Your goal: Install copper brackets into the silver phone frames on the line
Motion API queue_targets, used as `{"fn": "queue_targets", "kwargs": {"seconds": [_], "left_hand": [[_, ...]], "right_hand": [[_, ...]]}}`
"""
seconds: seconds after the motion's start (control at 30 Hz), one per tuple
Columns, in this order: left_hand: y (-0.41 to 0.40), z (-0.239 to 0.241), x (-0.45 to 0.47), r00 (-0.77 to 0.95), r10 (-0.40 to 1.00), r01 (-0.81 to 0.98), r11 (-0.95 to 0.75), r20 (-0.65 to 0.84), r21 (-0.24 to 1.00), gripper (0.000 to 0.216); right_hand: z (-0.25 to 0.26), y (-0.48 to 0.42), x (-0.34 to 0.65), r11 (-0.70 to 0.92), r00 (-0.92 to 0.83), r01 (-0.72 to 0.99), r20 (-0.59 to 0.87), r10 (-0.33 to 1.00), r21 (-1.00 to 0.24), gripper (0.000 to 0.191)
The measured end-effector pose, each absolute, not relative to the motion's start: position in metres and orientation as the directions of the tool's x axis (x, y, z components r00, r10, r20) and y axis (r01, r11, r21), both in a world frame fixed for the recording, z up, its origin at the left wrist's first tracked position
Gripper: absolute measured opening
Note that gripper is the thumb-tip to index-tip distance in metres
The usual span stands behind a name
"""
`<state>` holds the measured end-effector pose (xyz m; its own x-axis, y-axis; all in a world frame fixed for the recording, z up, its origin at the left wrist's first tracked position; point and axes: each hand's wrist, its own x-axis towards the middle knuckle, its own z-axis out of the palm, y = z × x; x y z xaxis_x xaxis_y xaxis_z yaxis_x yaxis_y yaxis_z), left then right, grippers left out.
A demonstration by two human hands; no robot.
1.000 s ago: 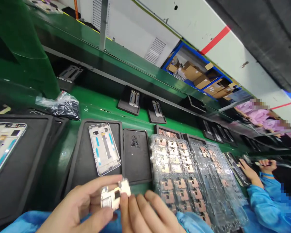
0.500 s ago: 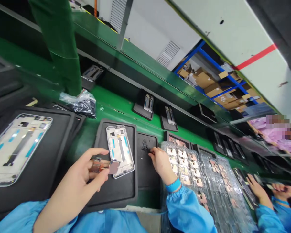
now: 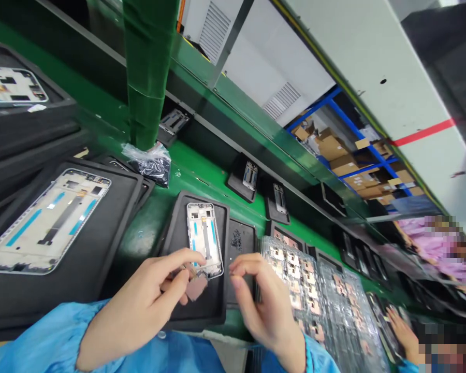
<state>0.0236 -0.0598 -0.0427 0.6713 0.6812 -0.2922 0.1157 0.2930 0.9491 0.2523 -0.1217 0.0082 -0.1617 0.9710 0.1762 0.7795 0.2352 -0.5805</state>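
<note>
My left hand [image 3: 143, 295] is closed around a small phone circuit board [image 3: 196, 288] with a copper-coloured face. It holds the board over the near part of a white phone frame [image 3: 205, 235] with blue strips, which lies in a black tray [image 3: 212, 313]. To the right, my right hand [image 3: 266, 300] is raised with thumb and forefinger pinched together. Whatever is in that pinch is too small to make out. Behind it, tiny black parts [image 3: 236, 240] lie heaped in a smaller dark tray [image 3: 233, 296].
Clear plastic trays of copper-coloured boards [image 3: 293, 269] stand at the right. At left, a larger phone frame [image 3: 54, 223] lies on stacked black trays. A plastic bag [image 3: 151, 163] sits beside a green post [image 3: 147, 77]. A co-worker's hand [image 3: 402, 331] is far right.
My right hand has come back from the heap of tiny black parts towards my left hand, fingers pinched. My left hand still holds the circuit board. The camera view has shifted.
</note>
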Motion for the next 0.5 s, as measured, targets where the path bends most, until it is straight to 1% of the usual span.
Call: {"fn": "queue_targets", "kwargs": {"seconds": [0.07,0.13,0.27,0.33,0.4,0.5], "left_hand": [[-0.062,-0.035,0.021,0.731,0.626,0.113,0.28,-0.271,0.953,0.033],[-0.064,-0.029,0.018,0.775,0.583,0.085,0.287,-0.244,0.954,0.034],[-0.065,-0.029,0.012,0.82,0.548,-0.004,0.293,-0.164,0.956,0.035],[-0.065,-0.032,0.01,0.821,0.557,-0.031,0.264,-0.126,0.964,0.034],[-0.065,-0.034,0.008,0.813,0.575,-0.054,0.224,-0.087,0.973,0.033],[-0.068,-0.035,0.006,0.793,0.608,-0.085,0.172,-0.037,0.981,0.032]], "right_hand": [[0.015,-0.124,0.232,0.368,-0.26,0.715,0.262,0.929,-0.595,0.02],[0.014,-0.125,0.221,0.444,-0.315,0.696,0.315,0.895,-0.565,0.024],[0.008,-0.127,0.216,0.555,-0.434,0.671,0.347,0.831,-0.492,0.025],[0.01,-0.129,0.214,0.576,-0.474,0.655,0.327,0.817,-0.49,0.024],[0.012,-0.131,0.21,0.565,-0.466,0.658,0.32,0.825,-0.498,0.023],[0.011,-0.134,0.202,0.497,-0.353,0.683,0.354,0.866,-0.535,0.025]]}}
